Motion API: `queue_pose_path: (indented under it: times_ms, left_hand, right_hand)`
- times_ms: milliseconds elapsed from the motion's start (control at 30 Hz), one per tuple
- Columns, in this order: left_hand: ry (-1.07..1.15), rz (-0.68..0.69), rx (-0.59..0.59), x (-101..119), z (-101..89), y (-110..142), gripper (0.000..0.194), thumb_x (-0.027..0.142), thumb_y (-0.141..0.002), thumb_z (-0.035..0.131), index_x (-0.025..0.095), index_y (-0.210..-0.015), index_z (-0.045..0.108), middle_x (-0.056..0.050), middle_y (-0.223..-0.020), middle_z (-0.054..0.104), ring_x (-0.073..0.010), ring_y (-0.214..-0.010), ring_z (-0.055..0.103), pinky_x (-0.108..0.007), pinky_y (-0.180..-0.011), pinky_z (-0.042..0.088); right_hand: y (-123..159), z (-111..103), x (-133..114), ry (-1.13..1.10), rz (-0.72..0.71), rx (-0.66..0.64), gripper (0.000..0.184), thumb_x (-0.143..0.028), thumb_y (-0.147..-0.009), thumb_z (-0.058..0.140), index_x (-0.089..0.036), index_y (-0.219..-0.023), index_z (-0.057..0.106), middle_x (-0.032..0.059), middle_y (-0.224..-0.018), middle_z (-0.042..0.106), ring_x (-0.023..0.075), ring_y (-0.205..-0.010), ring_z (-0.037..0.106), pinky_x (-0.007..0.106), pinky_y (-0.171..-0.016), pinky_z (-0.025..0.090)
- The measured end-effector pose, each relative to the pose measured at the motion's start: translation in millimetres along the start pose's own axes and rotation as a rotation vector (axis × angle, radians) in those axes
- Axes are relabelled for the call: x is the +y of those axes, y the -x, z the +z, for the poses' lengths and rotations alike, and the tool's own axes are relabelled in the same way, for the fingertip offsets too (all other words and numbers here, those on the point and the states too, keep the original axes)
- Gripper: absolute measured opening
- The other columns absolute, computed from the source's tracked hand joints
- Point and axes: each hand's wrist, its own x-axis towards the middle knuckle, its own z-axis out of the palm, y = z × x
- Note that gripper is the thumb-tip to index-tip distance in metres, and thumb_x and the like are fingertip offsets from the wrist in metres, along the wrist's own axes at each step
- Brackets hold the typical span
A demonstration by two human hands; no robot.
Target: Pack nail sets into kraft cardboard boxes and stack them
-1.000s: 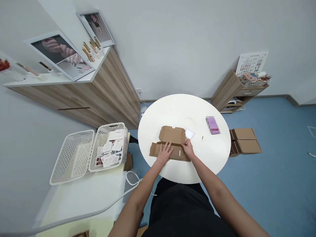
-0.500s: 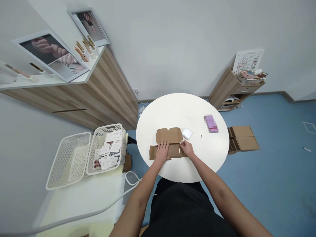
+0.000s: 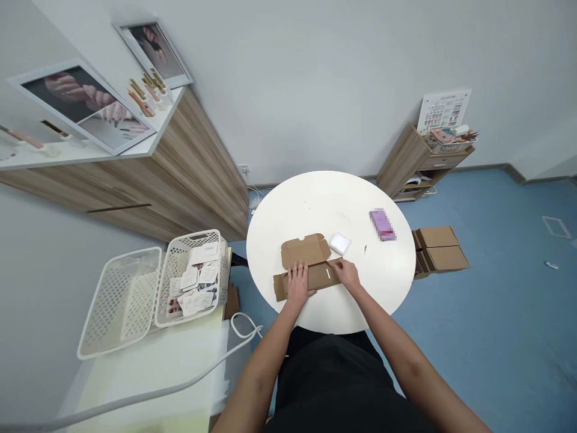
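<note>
An unfolded brown cardboard box [image 3: 305, 251] lies on the round white table [image 3: 293, 198], its wide lid panel on the far side. My left hand [image 3: 297, 284] rests flat on the near panel, left of its middle, fingers stretched out. At the right end of that panel, my right hand [image 3: 347, 274] pinches a flap at the box's edge. A small white strip [image 3: 328, 273] shows on the cardboard between my hands. Just beyond my right hand is a small white packet [image 3: 339, 243], close to the lid panel.
A blurred purple item [image 3: 382, 224] lies on the table's right side. Stacked cardboard boxes [image 3: 444, 246] stand on the floor at right. To the left, a white basket [image 3: 222, 270] holds several cards, beside another white basket [image 3: 108, 300]. A pale cable [image 3: 202, 364] crosses the side table.
The cardboard box has turned slightly, its left end now nearer me and its right end farther away. Both hands stay on it. The whole view has shifted a little.
</note>
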Motion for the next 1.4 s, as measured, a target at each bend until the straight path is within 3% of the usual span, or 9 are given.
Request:
queue_pose_path:
  times_ms: [67, 233, 400, 733, 867, 967, 1167, 1300, 1400]
  left_hand:
    - [-0.001, 0.004, 0.005, -0.4, 0.4, 0.9, 0.108, 0.05, -0.067, 0.077, 0.019, -0.154, 0.022, -0.017, -0.158, 0.028, -0.0381, -0.145, 0.024, -0.057, -0.118, 0.016]
    - [0.03, -0.005, 0.007, 2.0, -0.7, 2.7, 0.109, 0.048, -0.066, 0.079, 0.018, -0.154, 0.022, -0.018, -0.159, 0.026, -0.0387, -0.146, 0.021, -0.057, -0.119, 0.015]
    - [0.022, -0.007, -0.013, 1.5, -4.2, 1.1, 0.11, 0.049, -0.065, 0.08, 0.019, -0.154, 0.022, -0.018, -0.159, 0.025, -0.0387, -0.146, 0.022, -0.057, -0.118, 0.017]
    - [-0.012, 0.09, -0.277, -20.2, -35.6, -6.6, 0.109, 0.049, -0.066, 0.08, 0.027, -0.153, 0.019, -0.014, -0.161, 0.023, -0.0366, -0.147, 0.021, -0.06, -0.117, 0.012]
    - [0.002, 0.063, -0.316, -16.7, -40.7, -7.4, 0.109, 0.049, -0.066, 0.08, 0.027, -0.153, 0.017, -0.013, -0.162, 0.02, -0.0345, -0.148, 0.017, -0.056, -0.119, 0.01]
    - [0.008, 0.052, -0.322, -14.8, -42.2, -8.0, 0.111, 0.048, -0.065, 0.08, 0.027, -0.153, 0.016, -0.013, -0.162, 0.02, -0.0345, -0.149, 0.016, -0.055, -0.119, 0.009]
    - [-0.002, 0.043, -0.323, -13.4, -42.5, -8.2, 0.112, 0.048, -0.064, 0.081, 0.026, -0.154, 0.016, -0.013, -0.162, 0.019, -0.0337, -0.149, 0.015, -0.055, -0.12, 0.007]
    - [-0.025, 0.035, -0.329, -11.2, -42.1, -8.3, 0.116, 0.051, -0.062, 0.082, 0.023, -0.154, 0.017, -0.014, -0.162, 0.016, -0.0344, -0.149, 0.014, -0.056, -0.12, 0.005]
    - [-0.045, 0.027, -0.329, -9.4, -40.9, -8.7, 0.119, 0.053, -0.061, 0.082, 0.023, -0.155, 0.015, -0.015, -0.162, 0.015, -0.0364, -0.149, 0.013, -0.059, -0.119, 0.003]
  right_hand:
    - [7.2, -4.4, 8.3, 0.124, 0.049, 0.024, 0.024, -0.033, -0.091, 0.046, -0.022, -0.085, 0.067, 0.0062, -0.084, 0.071, 0.0217, -0.081, 0.066, 0.03, -0.067, 0.044]
    - [16.5, 9.5, 11.4, 0.316, 0.161, -0.144, 0.029, -0.044, -0.088, 0.054, -0.019, -0.083, 0.067, 0.0143, -0.088, 0.07, 0.0273, -0.082, 0.067, 0.033, -0.066, 0.045]
    - [12.7, 24.4, -4.1, 0.345, 0.104, -0.185, 0.023, -0.034, -0.09, 0.051, -0.02, -0.088, 0.069, 0.0142, -0.097, 0.07, 0.0265, -0.089, 0.068, 0.033, -0.068, 0.047]
    - [12.6, 23.3, -6.3, 0.359, 0.023, -0.231, 0.018, -0.032, -0.092, 0.052, -0.022, -0.087, 0.066, 0.0083, -0.09, 0.068, 0.0221, -0.088, 0.064, 0.029, -0.071, 0.043]
    - [10.7, 11.1, 7.1, 0.166, 0.014, 0.046, 0.028, -0.041, -0.094, 0.042, -0.021, -0.089, 0.061, 0.0085, -0.096, 0.065, 0.0226, -0.096, 0.059, 0.03, -0.077, 0.043]
    - [4.2, -2.7, 21.7, -0.026, 0.159, 0.243, 0.03, -0.04, -0.093, 0.037, -0.019, -0.094, 0.059, 0.0121, -0.104, 0.065, 0.0238, -0.1, 0.058, 0.031, -0.082, 0.044]
    - [-1.7, -10.5, 28.1, -0.543, 0.48, -0.063, 0.04, -0.04, -0.095, 0.031, -0.019, -0.078, 0.061, 0.0102, -0.088, 0.07, 0.0204, -0.082, 0.066, 0.029, -0.069, 0.05]
    - [2.0, -1.0, 10.5, -0.606, 0.433, -0.18, 0.041, -0.043, -0.095, 0.037, -0.017, -0.081, 0.065, 0.0095, -0.086, 0.071, 0.0183, -0.077, 0.066, 0.026, -0.064, 0.05]
    - [4.6, 7.8, -1.7, -0.417, 0.281, -0.264, 0.042, -0.049, -0.091, 0.044, -0.017, -0.074, 0.065, 0.0067, -0.082, 0.071, 0.0177, -0.076, 0.064, 0.024, -0.061, 0.045]
